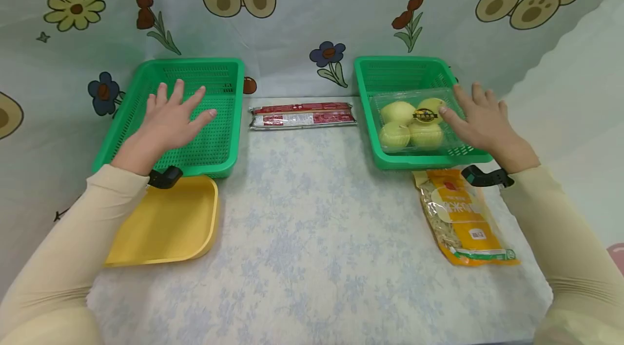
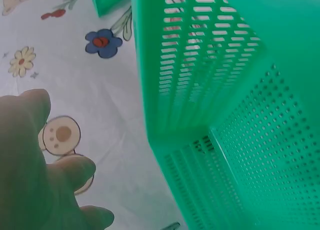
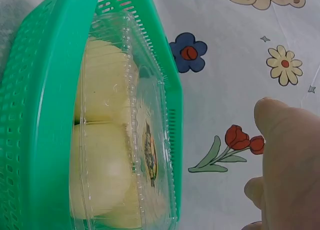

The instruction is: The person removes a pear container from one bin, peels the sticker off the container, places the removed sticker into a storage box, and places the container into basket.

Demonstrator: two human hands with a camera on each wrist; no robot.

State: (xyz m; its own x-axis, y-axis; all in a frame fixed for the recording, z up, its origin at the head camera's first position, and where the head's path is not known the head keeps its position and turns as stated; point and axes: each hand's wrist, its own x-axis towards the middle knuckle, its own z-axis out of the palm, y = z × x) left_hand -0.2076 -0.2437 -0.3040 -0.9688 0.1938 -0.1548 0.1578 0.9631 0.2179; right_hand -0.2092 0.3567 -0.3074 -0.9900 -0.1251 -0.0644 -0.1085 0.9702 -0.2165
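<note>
My left hand (image 1: 168, 120), fingers spread and holding nothing, hovers over the left green basket (image 1: 237, 134), whose inside shows only its perforated walls and floor. On the other side, my right hand (image 1: 485, 120) is spread above the right edge of the second green basket (image 1: 424, 162). Inside that basket lies a clear plastic box (image 3: 135, 115) of several pale yellow-green round fruits (image 1: 396, 135), with a black and gold label on its lid. In the right wrist view the fingers stay apart from the box.
Between the baskets, against the patterned backdrop, lies a long red and silver packet (image 1: 303, 116). A yellow tray (image 1: 166, 226) sits before the left basket, partly under my left forearm. An orange and clear food bag (image 1: 463, 217) lies before the right basket.
</note>
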